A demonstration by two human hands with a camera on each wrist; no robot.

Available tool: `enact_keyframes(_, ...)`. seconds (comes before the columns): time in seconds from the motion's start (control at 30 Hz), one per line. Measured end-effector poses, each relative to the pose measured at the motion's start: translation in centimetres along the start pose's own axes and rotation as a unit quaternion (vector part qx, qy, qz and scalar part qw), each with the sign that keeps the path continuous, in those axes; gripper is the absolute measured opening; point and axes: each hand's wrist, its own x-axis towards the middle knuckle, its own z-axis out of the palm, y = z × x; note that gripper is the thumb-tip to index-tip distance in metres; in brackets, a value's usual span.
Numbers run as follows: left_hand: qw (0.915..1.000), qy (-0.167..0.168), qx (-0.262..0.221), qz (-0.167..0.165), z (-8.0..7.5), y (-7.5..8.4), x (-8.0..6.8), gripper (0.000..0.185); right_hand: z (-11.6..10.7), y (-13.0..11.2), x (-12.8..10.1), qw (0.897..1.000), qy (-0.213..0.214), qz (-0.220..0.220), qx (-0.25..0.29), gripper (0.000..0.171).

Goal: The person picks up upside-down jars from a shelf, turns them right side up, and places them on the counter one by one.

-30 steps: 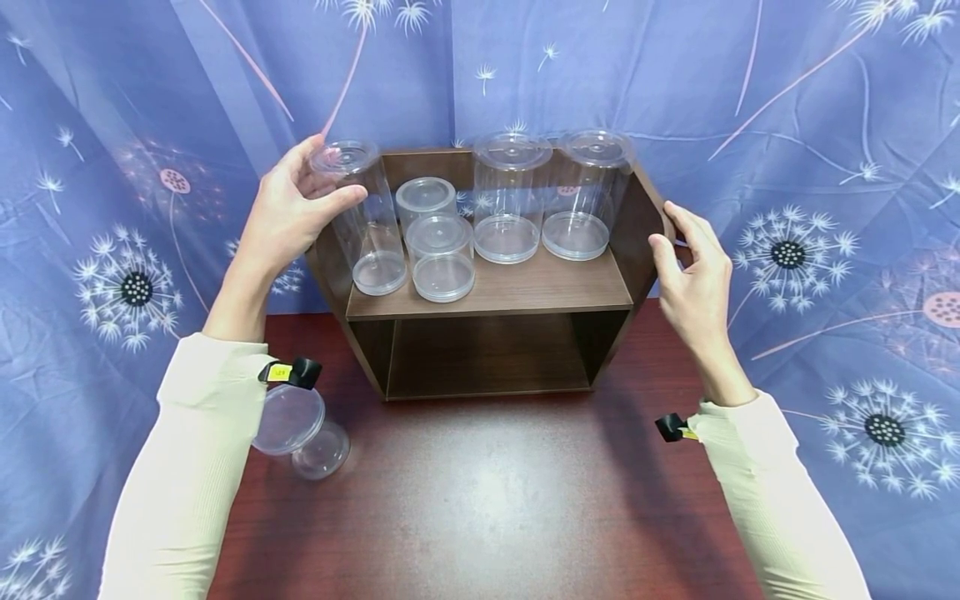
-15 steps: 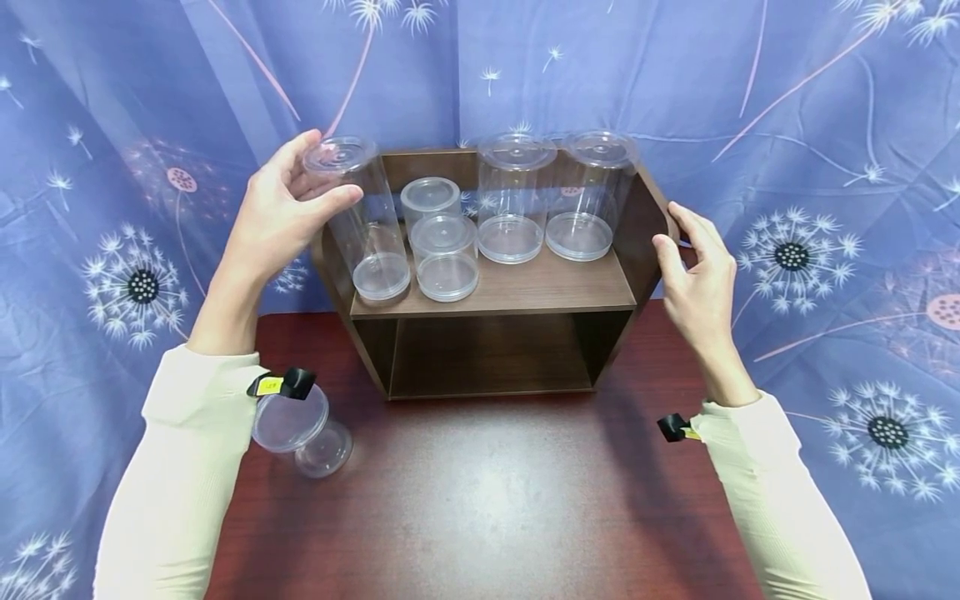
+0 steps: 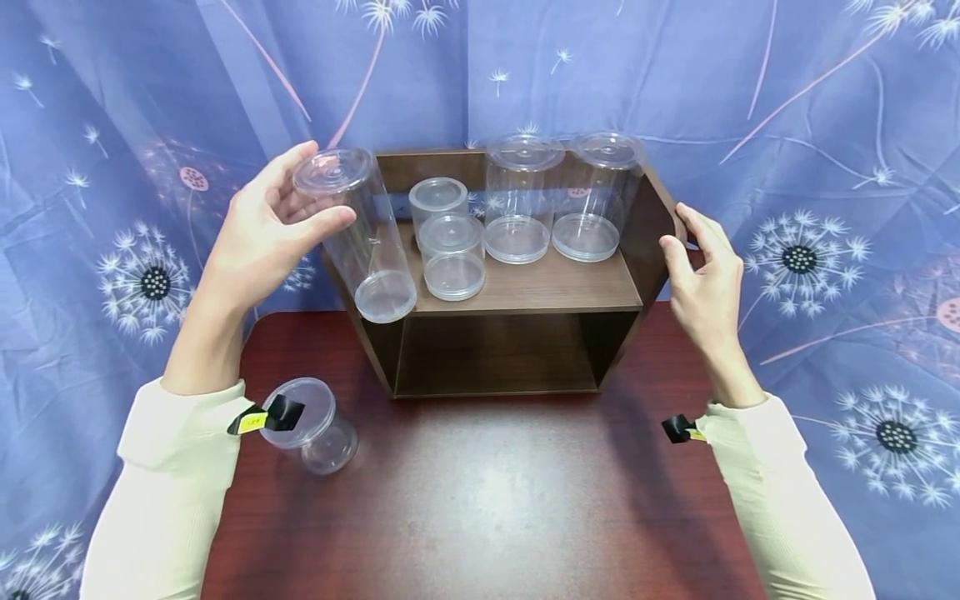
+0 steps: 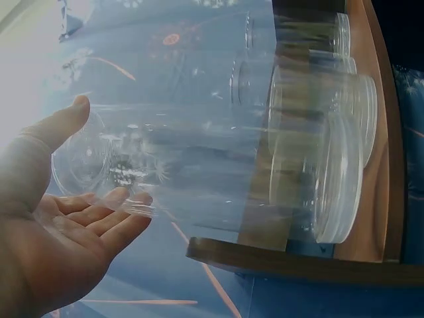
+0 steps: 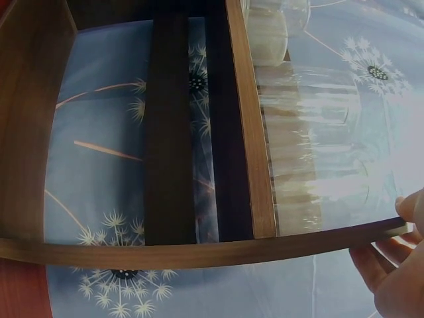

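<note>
Fingers and thumb of the left hand [image 3: 258,229] curl round the top of a tall clear jar [image 3: 358,236], just under its lid. The jar is tipped, and its bottom hangs over the front left corner of the wooden shelf [image 3: 525,287]. It looks light, hard and smooth, so it could slip; holding it round the middle seems safer. The right hand [image 3: 701,279] rests on the shelf's right side, its fingers bent over the edge. A short jar [image 3: 315,425] stands on the red-brown table [image 3: 480,500]. No words can be read on the jars, and the small yellow tags at the wrists are too tiny to read.
</note>
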Motion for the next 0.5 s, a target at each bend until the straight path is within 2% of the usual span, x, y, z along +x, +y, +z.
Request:
enact_keyframes(0.13,0.9994,-0.008,-0.033,0.008,0.2,0.2,-1.1,0.079,0.0,0.0,-0.1,1.0,0.0,0.002,0.0,0.037)
enact_keyframes(0.3,0.995,-0.017,-0.096,0.021,0.7,0.2,-2.6,0.077,0.0,-0.1,-0.1,1.0,-0.001,-0.002,0.002,0.037)
enact_keyframes(0.5,0.9897,-0.055,-0.126,0.041,2.0,-0.1,-4.1,0.075,0.1,0.0,-0.1,1.0,0.005,-0.001,0.008,0.036)
